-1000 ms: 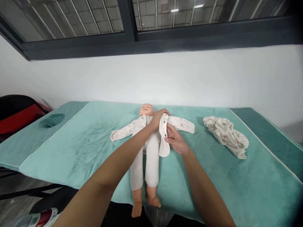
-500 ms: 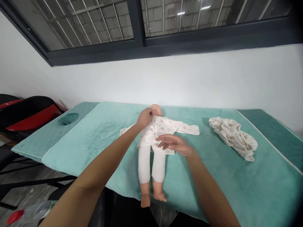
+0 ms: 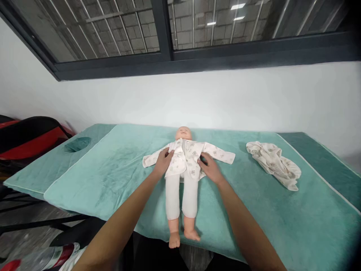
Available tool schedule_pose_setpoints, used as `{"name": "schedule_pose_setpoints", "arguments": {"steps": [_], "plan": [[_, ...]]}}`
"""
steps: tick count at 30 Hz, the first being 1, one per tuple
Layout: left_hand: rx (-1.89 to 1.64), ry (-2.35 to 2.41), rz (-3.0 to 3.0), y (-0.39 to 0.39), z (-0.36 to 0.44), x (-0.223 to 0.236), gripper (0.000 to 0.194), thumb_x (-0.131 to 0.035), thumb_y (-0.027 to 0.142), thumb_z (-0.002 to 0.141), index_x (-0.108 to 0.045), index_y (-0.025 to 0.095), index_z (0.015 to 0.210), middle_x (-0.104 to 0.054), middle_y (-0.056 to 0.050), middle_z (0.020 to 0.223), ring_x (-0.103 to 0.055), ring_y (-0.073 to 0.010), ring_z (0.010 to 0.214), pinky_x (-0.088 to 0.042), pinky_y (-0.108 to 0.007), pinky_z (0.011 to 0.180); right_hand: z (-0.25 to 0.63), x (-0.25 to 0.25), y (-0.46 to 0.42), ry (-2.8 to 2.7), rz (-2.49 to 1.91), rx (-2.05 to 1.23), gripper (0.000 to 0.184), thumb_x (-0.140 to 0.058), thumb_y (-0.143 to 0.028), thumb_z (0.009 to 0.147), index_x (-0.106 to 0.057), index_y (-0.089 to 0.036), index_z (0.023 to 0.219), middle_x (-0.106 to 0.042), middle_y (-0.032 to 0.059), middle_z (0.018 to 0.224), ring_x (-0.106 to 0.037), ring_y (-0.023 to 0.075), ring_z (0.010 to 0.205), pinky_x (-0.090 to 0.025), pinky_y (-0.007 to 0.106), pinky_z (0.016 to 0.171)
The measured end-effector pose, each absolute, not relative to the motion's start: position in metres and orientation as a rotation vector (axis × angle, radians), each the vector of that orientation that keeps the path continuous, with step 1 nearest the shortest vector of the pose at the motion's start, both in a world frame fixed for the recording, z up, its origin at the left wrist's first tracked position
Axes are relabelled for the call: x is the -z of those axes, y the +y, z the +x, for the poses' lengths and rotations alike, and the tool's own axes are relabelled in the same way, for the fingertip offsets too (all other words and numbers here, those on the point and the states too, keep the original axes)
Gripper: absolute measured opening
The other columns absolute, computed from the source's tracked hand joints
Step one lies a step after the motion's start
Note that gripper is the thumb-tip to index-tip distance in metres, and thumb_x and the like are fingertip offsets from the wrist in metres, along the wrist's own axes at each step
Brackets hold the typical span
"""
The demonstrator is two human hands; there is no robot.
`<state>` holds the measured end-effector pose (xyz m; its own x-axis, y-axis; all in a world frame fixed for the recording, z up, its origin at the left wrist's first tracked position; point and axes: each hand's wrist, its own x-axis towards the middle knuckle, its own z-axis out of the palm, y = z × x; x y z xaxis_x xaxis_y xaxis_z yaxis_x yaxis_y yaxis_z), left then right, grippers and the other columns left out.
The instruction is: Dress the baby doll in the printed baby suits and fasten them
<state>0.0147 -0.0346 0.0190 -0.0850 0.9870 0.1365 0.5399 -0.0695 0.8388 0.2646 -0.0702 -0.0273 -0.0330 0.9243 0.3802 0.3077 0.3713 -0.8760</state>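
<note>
A baby doll (image 3: 184, 133) lies on its back with its feet toward me. It wears a white patterned baby jacket (image 3: 177, 162) over white trousers (image 3: 172, 195). The jacket's front panels lie over the chest, slightly parted at the neck, and both sleeves stretch outward. My left hand (image 3: 163, 162) rests against the jacket's left side below the sleeve, thumb and forefinger apart. Against the opposite side lies my right hand (image 3: 211, 168), thumb and fingers spread and slightly curled. The undersides of both hands are hidden.
A crumpled white patterned cloth (image 3: 273, 163) lies to the right on the green padded bed (image 3: 113, 169). The bed has a face hole (image 3: 77, 144) at left. Black and red chairs (image 3: 34, 137) stand beyond it. A plastic bottle (image 3: 42, 259) is at lower left; a white wall (image 3: 211, 98) stands behind.
The jacket's right panel, folded open earlier, now covers the chest. My left hand has come down from the neck to the jacket's side; my right has settled on the other side.
</note>
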Motion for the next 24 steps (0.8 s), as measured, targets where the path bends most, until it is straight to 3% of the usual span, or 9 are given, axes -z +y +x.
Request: {"name": "schedule_pose_setpoints", "arguments": {"steps": [4, 9, 13, 16, 18, 20, 24], "plan": [[-1.094, 1.564, 1.588, -0.026, 0.034, -0.025, 0.055, -0.063, 0.050, 0.083, -0.060, 0.021, 0.130, -0.054, -0.008, 0.113, -0.056, -0.0210, 0.103, -0.043, -0.035, 0.100, 0.264, 0.034, -0.062, -1.588, -1.074, -0.749, 0.051, -0.052, -0.043, 0.093, -0.049, -0.025, 0.140, -0.049, 0.0088, 0.143, -0.042, 0.0226, 0.137, -0.032, 0.040, 0.116], [-1.210, 1.398, 1.529, -0.016, 0.048, -0.014, 0.061, -0.072, 0.045, 0.078, -0.058, 0.026, 0.134, -0.048, -0.010, 0.129, -0.052, -0.0245, 0.122, -0.040, -0.035, 0.108, 0.270, 0.036, -0.052, -1.532, -1.071, -0.739, 0.062, -0.053, -0.049, 0.093, -0.040, -0.025, 0.149, -0.035, 0.0074, 0.156, -0.026, 0.0223, 0.148, -0.017, 0.041, 0.124], [-1.365, 1.211, 1.451, -0.020, 0.031, 0.015, 0.054, -0.067, 0.046, 0.082, -0.058, 0.026, 0.132, -0.054, -0.008, 0.133, -0.053, -0.0224, 0.121, -0.042, -0.034, 0.105, 0.271, 0.033, -0.055, -1.472, -1.064, -0.855, 0.063, -0.056, -0.050, 0.091, -0.042, -0.026, 0.147, -0.039, 0.0064, 0.155, -0.035, 0.0241, 0.144, -0.026, 0.042, 0.121], [-1.403, 1.234, 1.378, -0.026, 0.016, 0.032, 0.044, -0.067, 0.046, 0.082, -0.066, 0.020, 0.118, -0.066, -0.005, 0.104, -0.060, -0.0187, 0.095, -0.047, -0.031, 0.088, 0.269, 0.032, -0.063, -1.373, -1.169, -0.921, 0.059, -0.057, -0.052, 0.090, -0.049, -0.024, 0.141, -0.051, 0.0093, 0.146, -0.054, 0.0258, 0.125, -0.043, 0.043, 0.108], [-1.395, 1.282, 1.349, -0.028, 0.011, 0.036, 0.039, -0.069, 0.046, 0.079, -0.070, 0.019, 0.108, -0.064, -0.001, 0.083, -0.056, -0.0159, 0.077, -0.046, -0.028, 0.075, 0.266, 0.032, -0.070, -1.333, -1.240, -0.906, 0.055, -0.055, -0.053, 0.091, -0.054, -0.021, 0.135, -0.061, 0.0109, 0.133, -0.063, 0.0242, 0.106, -0.050, 0.040, 0.094], [-1.401, 1.241, 1.267, -0.031, 0.010, 0.035, 0.035, -0.071, 0.044, 0.078, -0.071, 0.020, 0.104, -0.061, 0.001, 0.076, -0.053, -0.0140, 0.070, -0.043, -0.025, 0.068, 0.262, 0.031, -0.077, -1.341, -1.269, -0.866, 0.050, -0.053, -0.053, 0.092, -0.058, -0.020, 0.128, -0.066, 0.0100, 0.121, -0.064, 0.0223, 0.095, -0.051, 0.038, 0.087], [-1.488, 1.048, 0.999, -0.033, 0.011, 0.029, 0.024, -0.071, 0.037, 0.078, -0.073, 0.019, 0.093, -0.067, -0.001, 0.089, -0.058, -0.0140, 0.080, -0.044, -0.024, 0.072, 0.266, 0.030, -0.096, -1.342, -1.306, -0.803, 0.043, -0.054, -0.050, 0.092, -0.062, -0.019, 0.120, -0.068, 0.0089, 0.113, -0.062, 0.0227, 0.101, -0.049, 0.038, 0.091]]}}
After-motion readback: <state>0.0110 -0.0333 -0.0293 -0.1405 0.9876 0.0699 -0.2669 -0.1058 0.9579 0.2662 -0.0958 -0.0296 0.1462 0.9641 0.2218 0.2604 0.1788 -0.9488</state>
